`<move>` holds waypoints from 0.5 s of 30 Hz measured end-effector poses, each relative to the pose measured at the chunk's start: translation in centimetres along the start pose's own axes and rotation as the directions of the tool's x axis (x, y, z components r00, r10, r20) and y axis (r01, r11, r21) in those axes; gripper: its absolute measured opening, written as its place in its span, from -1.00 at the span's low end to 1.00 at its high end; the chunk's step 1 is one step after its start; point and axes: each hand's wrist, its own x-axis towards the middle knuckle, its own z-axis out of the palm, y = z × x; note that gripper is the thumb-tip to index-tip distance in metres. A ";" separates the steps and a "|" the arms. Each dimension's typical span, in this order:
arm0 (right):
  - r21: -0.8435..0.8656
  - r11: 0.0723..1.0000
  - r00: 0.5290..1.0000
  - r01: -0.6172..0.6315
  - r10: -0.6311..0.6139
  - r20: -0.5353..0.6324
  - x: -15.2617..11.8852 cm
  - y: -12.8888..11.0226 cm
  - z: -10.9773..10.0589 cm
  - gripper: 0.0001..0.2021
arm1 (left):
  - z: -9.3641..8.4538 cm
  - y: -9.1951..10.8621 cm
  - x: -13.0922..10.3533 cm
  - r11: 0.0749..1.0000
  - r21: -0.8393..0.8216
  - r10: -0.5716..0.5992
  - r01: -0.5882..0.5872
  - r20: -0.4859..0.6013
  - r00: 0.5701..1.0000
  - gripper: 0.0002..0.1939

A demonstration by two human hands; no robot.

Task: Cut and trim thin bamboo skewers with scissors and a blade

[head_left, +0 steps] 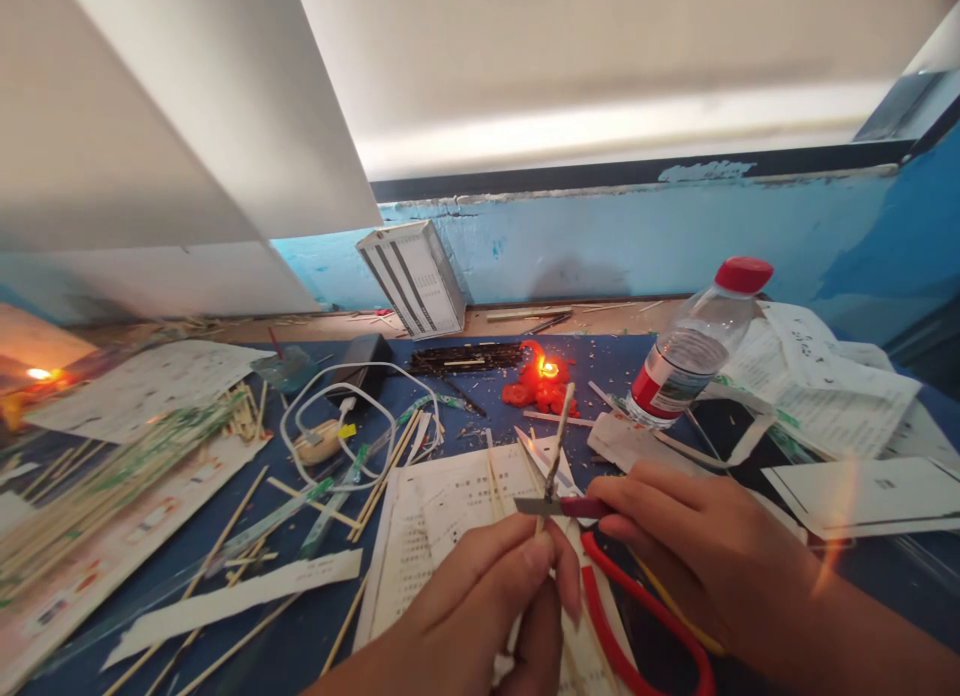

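Near the bottom centre, my left hand (487, 596) pinches a thin wooden stick (562, 426) that stands nearly upright and has a darkened stretch in its middle. My right hand (690, 536) is closed on a small knife (531, 506) with a dark red handle. Its blade lies across the stick just above my left fingers, touching or very close to it. Beneath the hands are red-handled scissors (609, 631) and a printed booklet (412, 516). Beyond the stick, a flame burns in a lumpy mass of red wax (525, 392).
A water bottle (679, 361) stands right of the flame, beside crumpled papers (825, 376). Dark sticks (472, 357) lie left of the flame. A white cable (300, 396), loose sticks (232, 526) and a paper strip (247, 601) cover the left. A white box (420, 281) leans by the wall.
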 end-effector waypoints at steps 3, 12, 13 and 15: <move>0.087 0.995 0.997 -0.057 0.052 0.062 0.2 0.0 0.0 -0.75 | -0.4 0.3 1.1 0.997 -0.066 -0.020 0.029 0.128 0.992 -0.62; 0.088 0.992 0.994 -0.085 0.078 0.076 0.2 -0.1 0.3 -0.72 | 0.0 0.1 1.7 0.996 -0.095 0.015 -0.001 0.140 0.990 -0.72; 0.088 0.992 0.994 -0.086 0.079 0.079 0.2 0.0 0.3 -0.72 | 0.0 0.1 1.6 0.996 -0.092 -0.006 0.019 0.136 0.991 -0.72; 0.100 0.992 0.993 -0.083 0.074 0.092 0.1 0.0 0.4 -0.72 | 0.0 0.0 1.5 0.996 -0.074 -0.035 0.045 0.134 0.990 -0.71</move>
